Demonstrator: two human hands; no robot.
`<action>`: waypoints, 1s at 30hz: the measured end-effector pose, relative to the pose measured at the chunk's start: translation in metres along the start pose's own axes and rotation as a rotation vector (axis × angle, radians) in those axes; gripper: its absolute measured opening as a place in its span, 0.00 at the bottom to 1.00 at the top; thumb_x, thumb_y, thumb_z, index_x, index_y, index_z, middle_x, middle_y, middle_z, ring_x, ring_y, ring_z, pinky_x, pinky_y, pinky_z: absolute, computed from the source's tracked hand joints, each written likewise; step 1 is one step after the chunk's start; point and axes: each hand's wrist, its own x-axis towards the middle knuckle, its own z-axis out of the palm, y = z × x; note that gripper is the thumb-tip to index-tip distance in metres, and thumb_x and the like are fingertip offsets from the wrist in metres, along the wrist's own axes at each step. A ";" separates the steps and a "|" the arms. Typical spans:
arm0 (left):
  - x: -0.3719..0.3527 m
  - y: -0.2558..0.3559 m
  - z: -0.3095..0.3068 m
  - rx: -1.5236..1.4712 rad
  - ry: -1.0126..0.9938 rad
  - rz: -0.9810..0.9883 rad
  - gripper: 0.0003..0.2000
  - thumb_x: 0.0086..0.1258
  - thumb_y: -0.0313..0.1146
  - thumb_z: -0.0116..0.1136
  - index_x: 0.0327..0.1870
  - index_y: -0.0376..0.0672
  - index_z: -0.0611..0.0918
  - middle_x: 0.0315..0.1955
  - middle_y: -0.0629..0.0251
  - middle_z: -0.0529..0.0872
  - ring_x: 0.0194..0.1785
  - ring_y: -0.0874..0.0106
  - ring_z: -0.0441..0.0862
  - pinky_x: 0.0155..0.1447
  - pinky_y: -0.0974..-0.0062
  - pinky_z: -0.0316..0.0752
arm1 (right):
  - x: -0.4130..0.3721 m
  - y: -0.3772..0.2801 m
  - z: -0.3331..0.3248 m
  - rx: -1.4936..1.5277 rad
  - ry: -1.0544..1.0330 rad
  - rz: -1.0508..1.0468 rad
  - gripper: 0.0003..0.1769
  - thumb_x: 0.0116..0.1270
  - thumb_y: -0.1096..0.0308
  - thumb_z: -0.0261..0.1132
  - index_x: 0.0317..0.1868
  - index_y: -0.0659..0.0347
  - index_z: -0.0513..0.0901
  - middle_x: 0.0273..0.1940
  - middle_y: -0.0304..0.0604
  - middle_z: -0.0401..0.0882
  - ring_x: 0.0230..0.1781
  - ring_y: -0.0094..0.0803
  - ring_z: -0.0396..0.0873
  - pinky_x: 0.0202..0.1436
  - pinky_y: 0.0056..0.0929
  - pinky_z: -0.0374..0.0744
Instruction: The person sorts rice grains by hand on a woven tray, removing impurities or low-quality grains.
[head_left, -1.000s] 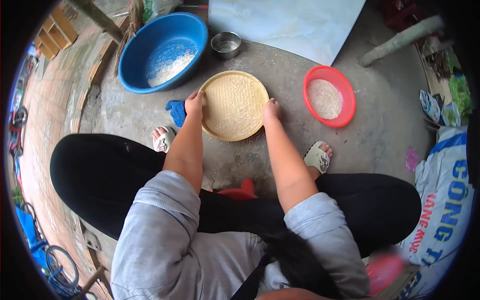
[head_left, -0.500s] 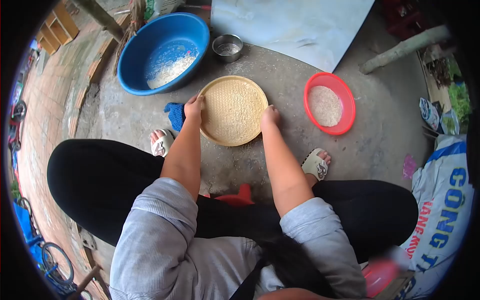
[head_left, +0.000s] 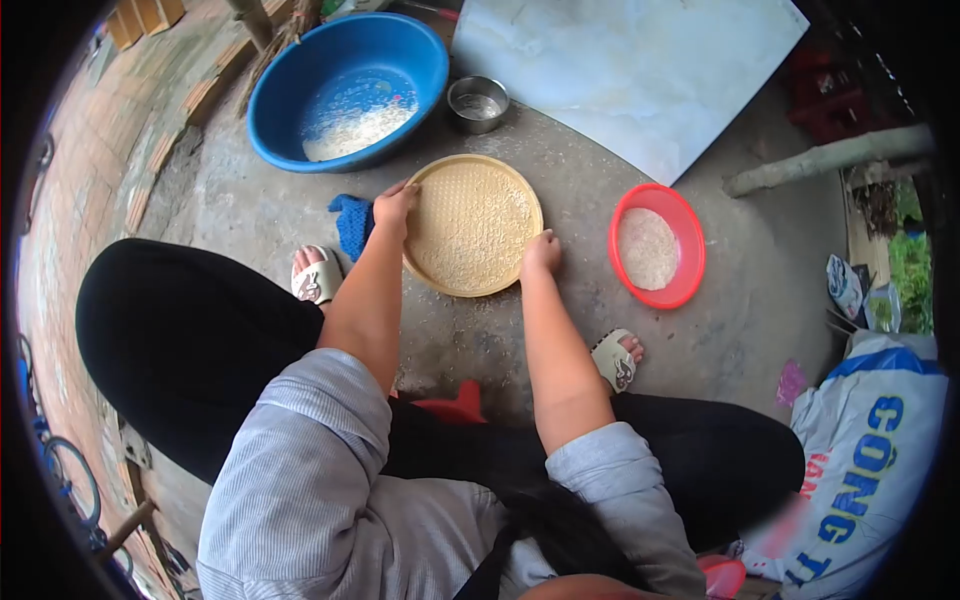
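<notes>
A round woven tray (head_left: 472,225) with pale grains spread over its surface is held out in front of me. My left hand (head_left: 393,207) grips its left rim, and my right hand (head_left: 541,252) grips the lower right rim. Up and to the left is a large blue basin (head_left: 350,90) with pale grains at its bottom. A red bowl (head_left: 682,245) of whitish grains sits on the ground to the right. Beside the blue basin stands a small metal bowl (head_left: 478,104).
Blue cloth (head_left: 352,226) lies near my left hand. A pale flat board (head_left: 630,70) is at the top, with a wooden pole (head_left: 830,160) to its right. A printed white sack (head_left: 860,460) is at the lower right. Part of a red stool (head_left: 460,404) shows between my legs.
The camera view has turned, so surrounding things appear shifted. Both hands still hold the tray, and the grains on it have moved toward its lower and right part.
</notes>
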 end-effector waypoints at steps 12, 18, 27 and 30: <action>-0.003 -0.005 0.038 -0.061 -0.171 -0.141 0.15 0.62 0.27 0.58 0.50 0.42 0.80 0.37 0.60 0.84 0.34 0.69 0.81 0.38 0.69 0.78 | 0.007 -0.018 -0.048 -0.046 0.081 0.099 0.22 0.67 0.61 0.46 0.40 0.73 0.78 0.42 0.63 0.79 0.45 0.53 0.78 0.50 0.46 0.75; -0.001 -0.004 0.023 -0.070 0.023 -0.042 0.16 0.56 0.27 0.61 0.48 0.40 0.81 0.40 0.60 0.83 0.41 0.66 0.78 0.43 0.65 0.76 | 0.029 -0.010 -0.028 0.153 -0.172 0.034 0.24 0.67 0.59 0.47 0.44 0.75 0.77 0.44 0.63 0.79 0.46 0.54 0.78 0.51 0.44 0.74; 0.006 -0.002 0.037 -0.044 -0.085 0.018 0.13 0.59 0.26 0.60 0.47 0.39 0.82 0.35 0.63 0.84 0.36 0.70 0.80 0.42 0.71 0.77 | 0.028 0.002 -0.035 -0.029 -0.081 -0.062 0.21 0.70 0.59 0.44 0.45 0.70 0.74 0.46 0.63 0.76 0.50 0.55 0.75 0.54 0.45 0.71; 0.016 0.019 -0.010 -0.082 -0.002 0.006 0.15 0.59 0.26 0.60 0.48 0.39 0.81 0.37 0.59 0.83 0.36 0.66 0.82 0.42 0.68 0.79 | -0.003 -0.009 -0.010 0.354 -0.343 -0.163 0.17 0.69 0.62 0.47 0.45 0.68 0.74 0.44 0.56 0.78 0.47 0.46 0.76 0.53 0.39 0.72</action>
